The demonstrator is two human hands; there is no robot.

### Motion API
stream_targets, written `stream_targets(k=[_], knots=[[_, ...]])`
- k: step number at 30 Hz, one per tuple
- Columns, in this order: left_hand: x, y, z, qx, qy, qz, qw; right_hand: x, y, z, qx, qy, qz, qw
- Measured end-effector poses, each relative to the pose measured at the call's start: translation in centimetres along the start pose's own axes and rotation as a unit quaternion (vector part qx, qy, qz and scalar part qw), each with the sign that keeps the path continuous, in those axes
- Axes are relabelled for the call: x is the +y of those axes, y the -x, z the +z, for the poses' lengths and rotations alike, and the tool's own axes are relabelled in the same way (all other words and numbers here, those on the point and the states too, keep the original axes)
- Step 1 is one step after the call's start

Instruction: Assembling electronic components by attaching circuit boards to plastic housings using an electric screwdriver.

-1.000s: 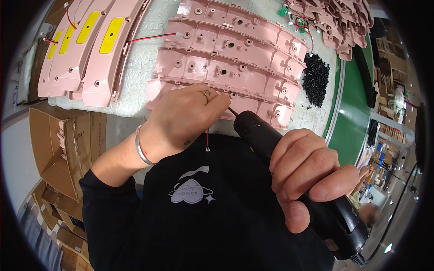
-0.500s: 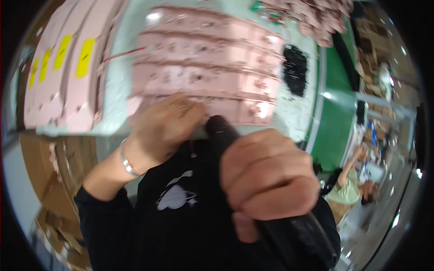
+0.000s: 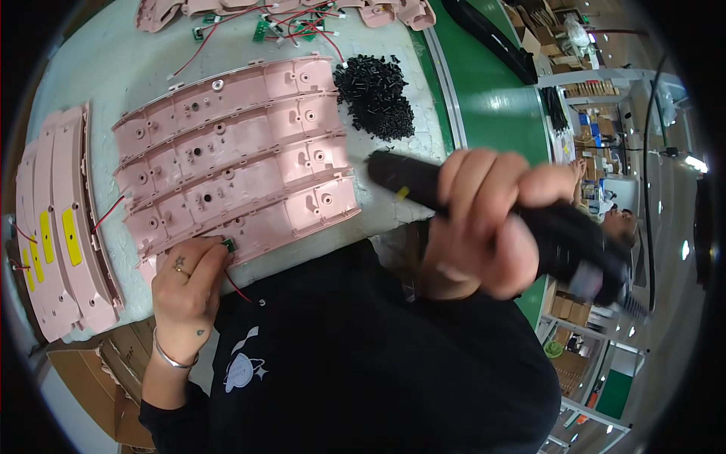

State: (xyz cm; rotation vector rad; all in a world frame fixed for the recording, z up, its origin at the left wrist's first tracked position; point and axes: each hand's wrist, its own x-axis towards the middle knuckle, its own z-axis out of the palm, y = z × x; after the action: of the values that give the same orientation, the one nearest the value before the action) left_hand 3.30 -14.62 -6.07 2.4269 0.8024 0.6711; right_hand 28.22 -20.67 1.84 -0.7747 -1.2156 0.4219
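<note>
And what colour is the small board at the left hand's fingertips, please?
The small board is green, seen best in the head view.

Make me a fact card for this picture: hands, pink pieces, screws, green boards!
Left hand: at a small green board on the nearest open pink piece
Right hand: holding a black electric screwdriver
Open pink pieces: four, in rows
Black screws: piled right of the rows
Other green boards: beyond the rows, among red wires
</note>
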Motion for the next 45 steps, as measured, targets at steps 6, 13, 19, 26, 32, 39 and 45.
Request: stream_targets(k=[6, 13, 19, 26, 32, 39, 45], knots=[[1.4, -1.4, -0.7, 0.019, -0.034, 0.004, 0.999, 1.0, 0.8, -6.8, 0.134, 0.060, 0.026, 0.989], [2.0, -3.3, -0.5, 0.025, -0.020, 0.019, 0.999, 2.2, 1.8, -7.7, 0.116, 0.014, 0.037, 0.992], [2.6, -4.4, 0.8, 0.004, -0.014, 0.035, 0.999, 2.4, 2.0, -8.0, 0.120, 0.003, 0.044, 0.992], [3.7, -7.6, 1.4, 0.006, 0.017, 0.080, 0.997, 1.1, 1.4, -8.0, 0.108, 0.017, 0.032, 0.993], [4.3, -12.7, 4.6, -0.059, 0.117, 0.144, 0.981, -1.4, 0.5, -7.9, 0.062, -0.078, 0.017, 0.995], [5.0, -14.8, 8.9, -0.052, 0.278, 0.154, 0.947, -3.4, 0.2, -7.3, 0.053, -0.120, 0.013, 0.991], [5.3, -13.9, 7.8, -0.020, 0.254, 0.122, 0.959, -3.5, 0.0, -6.3, 0.068, -0.148, -0.004, 0.987]])
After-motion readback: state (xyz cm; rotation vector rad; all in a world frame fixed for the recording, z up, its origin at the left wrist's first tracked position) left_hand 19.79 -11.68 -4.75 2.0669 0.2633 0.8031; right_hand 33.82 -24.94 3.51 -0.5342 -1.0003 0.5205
